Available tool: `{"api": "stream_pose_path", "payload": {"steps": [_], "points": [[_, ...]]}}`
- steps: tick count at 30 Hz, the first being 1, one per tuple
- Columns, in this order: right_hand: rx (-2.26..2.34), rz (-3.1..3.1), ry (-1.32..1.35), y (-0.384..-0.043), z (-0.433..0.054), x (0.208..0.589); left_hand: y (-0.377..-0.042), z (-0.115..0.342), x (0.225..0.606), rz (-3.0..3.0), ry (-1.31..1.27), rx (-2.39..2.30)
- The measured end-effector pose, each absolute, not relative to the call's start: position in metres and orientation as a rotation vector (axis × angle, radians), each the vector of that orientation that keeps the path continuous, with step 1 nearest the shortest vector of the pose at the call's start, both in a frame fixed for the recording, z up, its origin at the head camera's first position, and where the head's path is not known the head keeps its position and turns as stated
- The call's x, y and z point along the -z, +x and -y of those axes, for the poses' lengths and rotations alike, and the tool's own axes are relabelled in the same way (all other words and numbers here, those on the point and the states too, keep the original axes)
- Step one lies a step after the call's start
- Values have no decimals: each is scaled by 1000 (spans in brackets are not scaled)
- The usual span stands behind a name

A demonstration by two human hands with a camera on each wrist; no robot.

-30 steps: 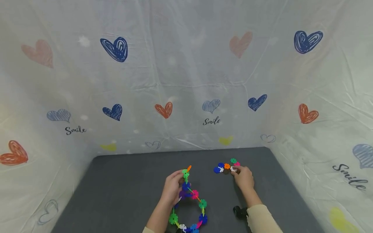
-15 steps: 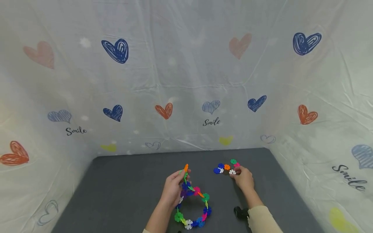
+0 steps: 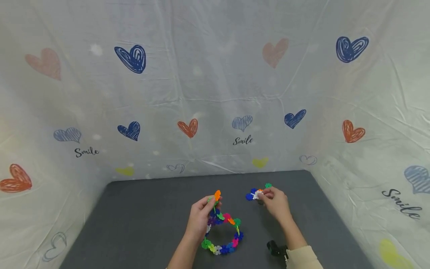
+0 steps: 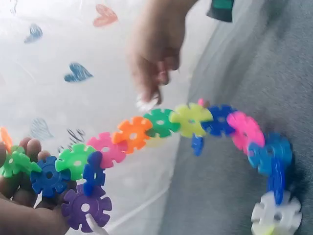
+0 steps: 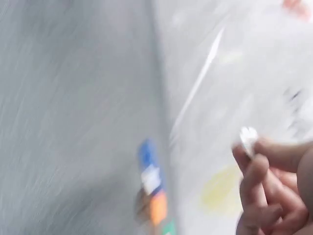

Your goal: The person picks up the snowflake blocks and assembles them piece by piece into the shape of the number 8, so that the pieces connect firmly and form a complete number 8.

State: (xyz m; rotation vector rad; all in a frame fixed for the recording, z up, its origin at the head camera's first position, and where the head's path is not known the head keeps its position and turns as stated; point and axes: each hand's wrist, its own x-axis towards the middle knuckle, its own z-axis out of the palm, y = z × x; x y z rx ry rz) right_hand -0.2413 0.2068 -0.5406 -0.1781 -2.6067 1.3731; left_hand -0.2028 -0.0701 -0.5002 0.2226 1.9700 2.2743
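My left hand [image 3: 198, 218] holds one end of a looped chain of flower-shaped interlocking discs [image 4: 87, 207]. An orange disc [image 3: 217, 195] sticks up at that end, by the thumb. The loop hangs below the hand, its discs green, blue, pink, yellow, white and purple. Between thumb and fingertips, my right hand [image 3: 278, 204] pinches a white flower disc [image 5: 249, 140]. In the head view this hand is beside the loose discs, apart from the chain. Part of the left hand lies behind the discs in the left wrist view.
A small group of loose discs lies on the dark grey table [image 3: 141, 224], among them a blue disc [image 3: 249, 197] and a green disc [image 3: 268, 185]. A black object [image 3: 276, 248] is at the right wrist. A white curtain [image 3: 215, 74] with printed hearts surrounds the table.
My right hand has picked up the white disc and moved left with it. The left hand has turned the chain's orange end slightly, and the loop has shifted up.
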Motion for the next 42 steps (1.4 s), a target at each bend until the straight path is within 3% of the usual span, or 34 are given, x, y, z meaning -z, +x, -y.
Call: {"api": "stream_pose_path", "payload": {"steps": [8, 16, 26, 42], "points": [[-1694, 2194, 344, -197, -150, 484, -190, 64, 486, -2298, 535, -2054], [-1632, 2015, 594, -185, -136, 472, -183, 63, 481, -2421, 612, -1966], [-1642, 2032, 634, -188, -143, 460, -185, 61, 479, -2462, 697, -1878], [-1656, 1963, 675, -188, -136, 465, -182, 58, 475, -2349, 609, -1959]]}}
